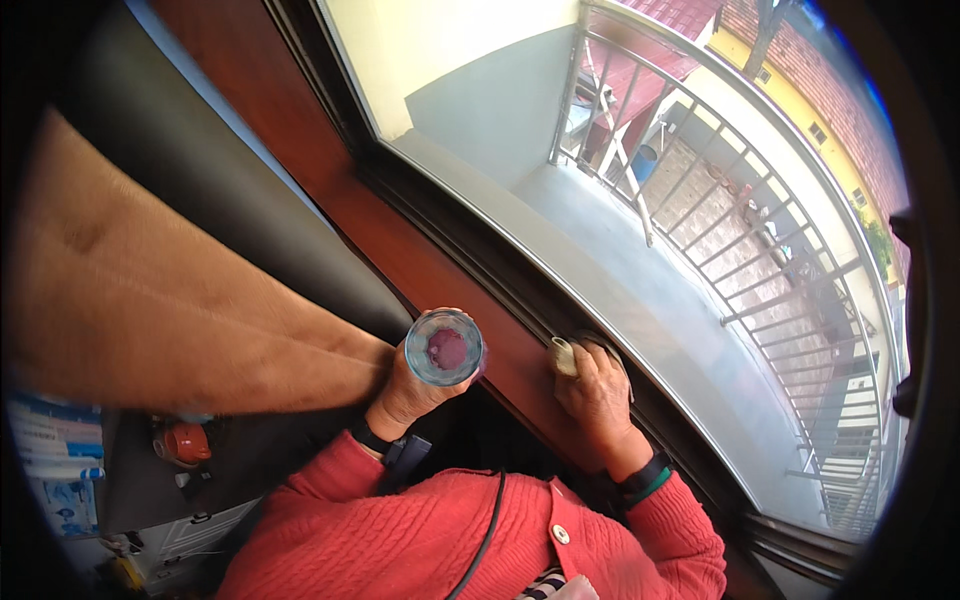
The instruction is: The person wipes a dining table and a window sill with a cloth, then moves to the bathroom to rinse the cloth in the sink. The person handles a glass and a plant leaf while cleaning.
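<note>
My left hand (409, 397) is wrapped around a clear drinking glass (444, 346), seen from above, with a pinkish-purple patch at its bottom. Beneath the glass is the inner edge of a reddish-brown wooden windowsill (517, 375). Over the sill's outer side, my right hand (598, 386) grips a folded, pale olive cloth (564, 357) and presses it down by the dark window track (495, 274). Part of the cloth is hidden under the fingers.
A brown, fuzzy upholstered backrest (187, 300) with a black edge lies to the left. Beyond the window a metal balcony railing (750, 225) curves above a courtyard. At lower left, an orange pot (187, 442) stands on a dark surface. A black cable (491, 525) hangs over my red sweater.
</note>
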### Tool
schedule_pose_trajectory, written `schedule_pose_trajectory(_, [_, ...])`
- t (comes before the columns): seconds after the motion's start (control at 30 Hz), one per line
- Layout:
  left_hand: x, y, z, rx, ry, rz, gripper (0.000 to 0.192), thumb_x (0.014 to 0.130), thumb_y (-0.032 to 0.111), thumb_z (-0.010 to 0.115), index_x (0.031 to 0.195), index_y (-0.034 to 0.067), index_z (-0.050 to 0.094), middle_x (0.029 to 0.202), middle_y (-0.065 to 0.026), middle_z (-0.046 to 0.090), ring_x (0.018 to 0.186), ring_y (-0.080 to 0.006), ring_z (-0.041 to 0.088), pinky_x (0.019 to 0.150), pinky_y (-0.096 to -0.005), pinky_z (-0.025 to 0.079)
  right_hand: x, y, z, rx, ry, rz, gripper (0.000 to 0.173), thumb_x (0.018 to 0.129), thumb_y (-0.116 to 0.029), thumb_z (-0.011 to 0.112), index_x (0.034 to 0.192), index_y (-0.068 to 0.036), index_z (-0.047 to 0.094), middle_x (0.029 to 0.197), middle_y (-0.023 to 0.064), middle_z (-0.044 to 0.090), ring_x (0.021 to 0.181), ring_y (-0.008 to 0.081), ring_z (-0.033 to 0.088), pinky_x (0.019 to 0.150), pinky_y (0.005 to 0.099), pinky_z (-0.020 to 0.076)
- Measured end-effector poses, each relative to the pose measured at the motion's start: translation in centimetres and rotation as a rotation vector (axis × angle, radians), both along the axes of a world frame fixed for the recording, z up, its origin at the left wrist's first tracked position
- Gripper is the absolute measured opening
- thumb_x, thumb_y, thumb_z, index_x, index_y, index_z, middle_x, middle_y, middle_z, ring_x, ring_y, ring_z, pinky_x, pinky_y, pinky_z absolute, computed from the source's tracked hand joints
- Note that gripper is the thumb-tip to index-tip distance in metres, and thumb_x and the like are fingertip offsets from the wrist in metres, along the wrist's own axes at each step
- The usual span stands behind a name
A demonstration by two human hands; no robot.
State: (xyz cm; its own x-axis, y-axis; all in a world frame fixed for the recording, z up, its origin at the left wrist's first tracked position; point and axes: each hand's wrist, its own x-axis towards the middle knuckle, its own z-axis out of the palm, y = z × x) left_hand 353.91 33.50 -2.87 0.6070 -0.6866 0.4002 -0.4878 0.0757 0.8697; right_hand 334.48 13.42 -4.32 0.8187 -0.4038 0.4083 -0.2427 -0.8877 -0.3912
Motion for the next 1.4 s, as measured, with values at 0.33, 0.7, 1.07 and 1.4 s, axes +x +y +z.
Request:
schedule_pose_trajectory(0.33, [8.5, 0.4, 0.6, -0.044, 0.172, 0.118, 0.059, 0.079, 0.017, 0.081, 0.130, 0.003, 0.054, 0.125, -0.0109, 0.063, 0.118, -0.0222, 0.058, 0.106, -0.0368, 0.045, 14.8, 1.5, -0.4, 0.099, -0.012, 0.097, 0.039, 0.080, -0.011, 0.071, 0.117, 0.000, 0.065, 0.115, 0.0222, 0.067, 0.100, 0.0419, 0.067, 0.088, 0.0483, 0.0556])
schedule_pose_trajectory(0.7, [13.9, 1.1, 0.5, -0.093, 0.260, 0.264, 0.054, 0.082, 0.014, 0.077, 0.129, 0.001, 0.054, 0.125, -0.0112, 0.063, 0.117, -0.0214, 0.058, 0.106, -0.0371, 0.045, 28.8, 1.9, 0.9, 0.138, 0.127, 0.234, 0.052, 0.076, -0.005, 0.069, 0.127, 0.005, 0.059, 0.110, 0.0216, 0.067, 0.098, 0.0394, 0.067, 0.085, 0.0446, 0.0552])
schedule_pose_trajectory(1.07, [14.8, 1.7, 0.4, -0.158, 0.142, 0.302, 0.058, 0.076, 0.004, 0.078, 0.129, 0.001, 0.053, 0.127, -0.0131, 0.061, 0.119, -0.0238, 0.057, 0.107, -0.0375, 0.045, 43.5, 3.8, 0.8, -0.030, 0.081, 0.326, 0.057, 0.081, -0.021, 0.069, 0.131, 0.005, 0.057, 0.129, 0.0239, 0.060, 0.118, 0.0390, 0.060, 0.100, 0.0428, 0.0506])
schedule_pose_trajectory(1.4, [15.2, 2.0, 0.3, -0.170, 0.140, 0.493, 0.053, 0.084, 0.009, 0.074, 0.131, 0.001, 0.051, 0.128, -0.0116, 0.059, 0.115, -0.0219, 0.056, 0.105, -0.0370, 0.045, 40.6, 2.4, -0.6, 0.055, 0.216, 0.329, 0.048, 0.085, -0.027, 0.069, 0.116, 0.008, 0.060, 0.103, 0.0226, 0.067, 0.092, 0.0359, 0.070, 0.081, 0.0426, 0.0574])
